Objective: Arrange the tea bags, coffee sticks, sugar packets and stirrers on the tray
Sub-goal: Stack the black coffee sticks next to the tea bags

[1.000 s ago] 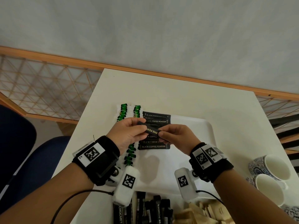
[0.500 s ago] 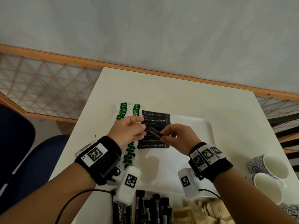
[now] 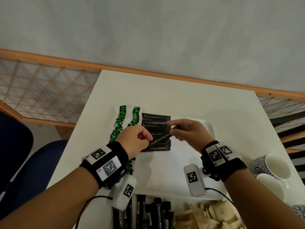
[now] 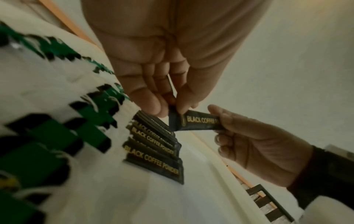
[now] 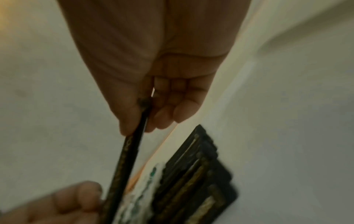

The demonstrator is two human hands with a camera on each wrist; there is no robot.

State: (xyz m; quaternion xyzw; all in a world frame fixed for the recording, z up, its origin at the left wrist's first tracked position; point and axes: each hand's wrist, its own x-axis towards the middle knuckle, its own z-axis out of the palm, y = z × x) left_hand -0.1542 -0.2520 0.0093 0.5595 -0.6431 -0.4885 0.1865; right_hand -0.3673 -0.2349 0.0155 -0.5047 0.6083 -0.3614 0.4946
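Both hands hold one black coffee stick (image 3: 159,139) by its ends, tilted up to the right, just above the row of black coffee sticks (image 3: 156,123) lying on the white tray (image 3: 165,171). My left hand (image 3: 151,141) pinches its near left end (image 4: 174,119), and my right hand (image 3: 171,131) pinches the far right end (image 5: 141,121). Two columns of green tea bags (image 3: 122,123) lie left of the coffee row. The right wrist view shows the held stick (image 5: 124,159) edge-on. No stirrers are in view.
Loose black coffee sticks (image 3: 148,212) and brown sugar packets (image 3: 206,215) lie at the near edge, below the tray. Two patterned cups (image 3: 272,167) stand at the right of the table. A blue chair (image 3: 33,162) sits to the left.
The hands have drawn apart along the stick, each now at an end. The stick has turned to slope up to the right, printed side up.
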